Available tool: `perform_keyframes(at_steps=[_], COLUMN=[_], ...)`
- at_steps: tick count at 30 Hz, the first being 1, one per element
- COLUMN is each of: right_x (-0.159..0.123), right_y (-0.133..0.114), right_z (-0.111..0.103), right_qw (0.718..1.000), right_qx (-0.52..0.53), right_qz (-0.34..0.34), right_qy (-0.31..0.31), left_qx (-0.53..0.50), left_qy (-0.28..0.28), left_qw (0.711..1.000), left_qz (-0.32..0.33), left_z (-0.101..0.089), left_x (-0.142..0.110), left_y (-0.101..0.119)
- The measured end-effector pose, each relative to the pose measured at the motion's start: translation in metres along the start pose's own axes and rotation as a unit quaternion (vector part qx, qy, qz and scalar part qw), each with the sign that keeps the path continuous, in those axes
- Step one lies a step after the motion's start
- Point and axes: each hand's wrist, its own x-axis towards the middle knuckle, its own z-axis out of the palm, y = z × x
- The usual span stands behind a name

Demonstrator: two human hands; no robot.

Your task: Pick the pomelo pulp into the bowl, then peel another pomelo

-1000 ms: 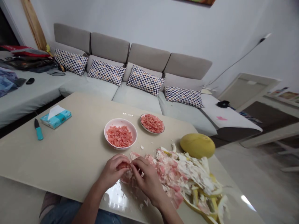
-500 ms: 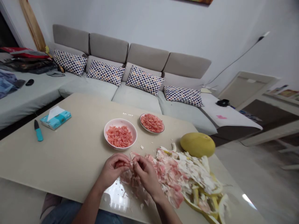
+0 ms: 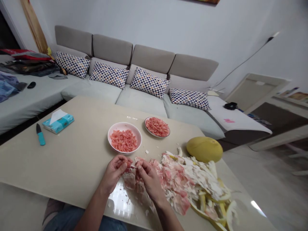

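Observation:
In my left hand (image 3: 115, 170) the fingers are closed around a piece of pink pomelo flesh (image 3: 127, 164). My right hand (image 3: 148, 179) pinches a pale bit of membrane (image 3: 133, 166) at the edge of that piece, so the two hands nearly meet. Just beyond them stands a white bowl (image 3: 138, 142) holding loose pink pomelo flesh (image 3: 123, 140). A dark-rimmed plate (image 3: 168, 132) farther back bears more of the flesh. Beside and under my right hand spreads a heap of peeled membrane (image 3: 172, 176), pink and white.
A whole yellow pomelo (image 3: 204, 149) rests behind the heap, and cut rind (image 3: 211, 221) lies at the table's right. Toward the left are a blue tissue pack (image 3: 58, 123) and a knife with a turquoise handle (image 3: 41, 138). A sofa (image 3: 141, 104) runs along the far side.
My left hand has turned a little and the fingers show the flesh more openly. A small gap has opened between the hands, with the pale membrane across it.

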Motion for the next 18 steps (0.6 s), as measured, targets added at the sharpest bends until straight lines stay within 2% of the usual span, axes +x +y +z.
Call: perform_keyframes(at_steps=[7,11,14,18], right_x=[-0.005,-0.007,-0.005,-0.006], right_y=[-0.001,0.001,0.007,0.018], right_z=[-0.004,-0.017,-0.029,-0.046], right_qw=[1.000,0.995,0.978,0.957], right_qx=[-0.029,-0.090,-0.183,-0.268], right_qz=[0.000,-0.017,-0.047,-0.076], right_qy=[0.001,0.048,0.091,0.081], left_qx=[-0.102,-0.146,-0.191,-0.232], left_qy=[0.063,0.044,0.034,0.027], left_qw=[0.993,0.987,0.978,0.968], left_qz=[-0.012,-0.047,-0.070,-0.092], left_z=[-0.004,-0.005,-0.006,-0.008], left_x=[0.000,0.001,0.002,0.004], left_y=[0.011,0.011,0.010,0.011])
